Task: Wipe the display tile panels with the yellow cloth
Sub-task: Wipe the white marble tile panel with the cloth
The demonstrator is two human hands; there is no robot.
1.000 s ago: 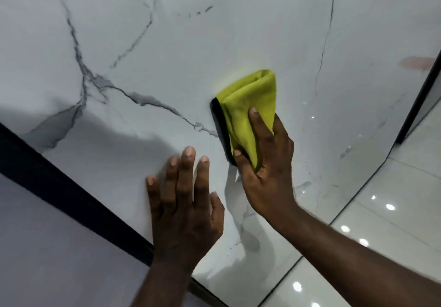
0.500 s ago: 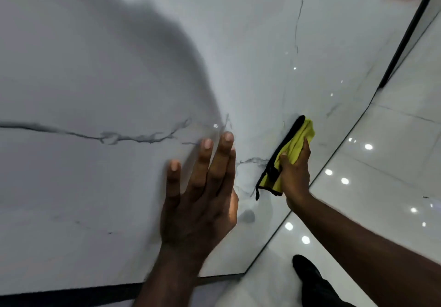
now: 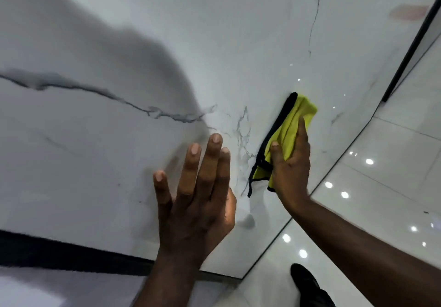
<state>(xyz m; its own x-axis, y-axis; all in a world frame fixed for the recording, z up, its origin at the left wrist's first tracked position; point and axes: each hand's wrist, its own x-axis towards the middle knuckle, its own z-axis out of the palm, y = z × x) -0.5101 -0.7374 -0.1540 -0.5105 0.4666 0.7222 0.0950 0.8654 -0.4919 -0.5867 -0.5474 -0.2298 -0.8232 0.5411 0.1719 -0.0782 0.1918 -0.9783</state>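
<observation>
A large white marble-look display tile panel [image 3: 238, 32] with grey veins fills most of the view. My right hand [image 3: 290, 168] presses a folded yellow cloth [image 3: 290, 127] with a black edge against the panel's lower right part. My left hand [image 3: 198, 192] lies flat on the panel to the left of the cloth, fingers spread, holding nothing. A dark shadow falls over the panel's left half.
A black strip [image 3: 59, 254] runs along the panel's lower edge, with a paler surface below it. A black frame [image 3: 410, 51] borders the panel on the right. The glossy white floor [image 3: 393, 175] reflects ceiling lights. A dark shoe [image 3: 307, 282] stands on the floor at the bottom.
The view swung left and down over the second. My right hand carried the cloth down toward the panel's lower right, then slightly back up. My left hand stayed flat on the panel.
</observation>
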